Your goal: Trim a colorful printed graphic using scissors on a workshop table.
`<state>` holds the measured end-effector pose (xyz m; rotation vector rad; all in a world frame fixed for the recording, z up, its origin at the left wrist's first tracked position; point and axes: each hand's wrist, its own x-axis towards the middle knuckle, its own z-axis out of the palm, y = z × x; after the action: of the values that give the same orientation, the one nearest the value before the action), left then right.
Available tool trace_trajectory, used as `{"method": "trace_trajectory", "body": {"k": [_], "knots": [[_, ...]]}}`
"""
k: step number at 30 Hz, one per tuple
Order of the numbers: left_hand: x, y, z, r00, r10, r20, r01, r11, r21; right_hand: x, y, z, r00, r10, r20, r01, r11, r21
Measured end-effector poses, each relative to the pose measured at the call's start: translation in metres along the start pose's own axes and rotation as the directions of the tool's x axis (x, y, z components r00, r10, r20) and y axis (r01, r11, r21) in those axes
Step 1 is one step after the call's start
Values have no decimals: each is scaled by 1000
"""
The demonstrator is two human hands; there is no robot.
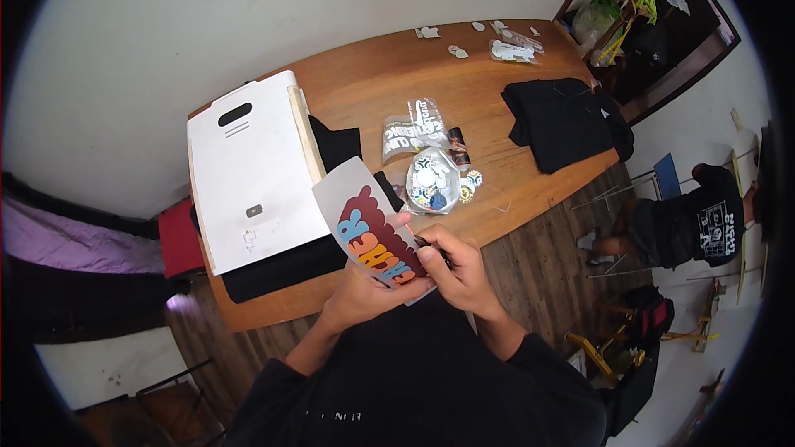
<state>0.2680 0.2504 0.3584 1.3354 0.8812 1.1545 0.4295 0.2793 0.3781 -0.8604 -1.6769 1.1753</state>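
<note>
Maroon, blue and orange print [385,240] marks a pale sheet [341,189]; left hand [364,294] grips it, right hand [464,271] has fingers curled round a black tool [445,255].

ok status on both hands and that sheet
Left hand gripping printed sheet. Right hand at sheet's edge, holding dark tool. Hands cover part of the sheet.

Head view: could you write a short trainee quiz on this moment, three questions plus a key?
1. What does the left hand hold?
2. True or false: the folded black fabric garment lies on the brown wooden table.
3. Where is the small, slim dark tool?
A) in the left hand
B) in the right hand
C) on the table

Key:
1. A thin, pale sheet with maroon, blue and orange print.
2. True.
3. B.
</note>
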Motion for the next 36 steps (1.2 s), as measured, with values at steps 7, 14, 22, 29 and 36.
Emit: {"method": "trace_trajectory", "body": {"k": [7,14,22,29,36], "knots": [[3,5,6,1000,15,25,-15,1000,9,6,-6,-6,999,7,54,-6,1000,-27],[-2,-6,-4,996,-81,29,78,993,92,-3,18,-11,970,232,72,-237,838,492],[3,-11,-6,1000,-18,25,19,999,-41,-5,5,-2,975,223,3,-216,939,267],[5,2,-7,994,-53,-92,53,999,-9,-6,11,-12,991,117,72,-134,933,333],[0,5,-8,994,-74,-82,76,997,20,-19,24,3,999,49,11,-49,997,56]]}}
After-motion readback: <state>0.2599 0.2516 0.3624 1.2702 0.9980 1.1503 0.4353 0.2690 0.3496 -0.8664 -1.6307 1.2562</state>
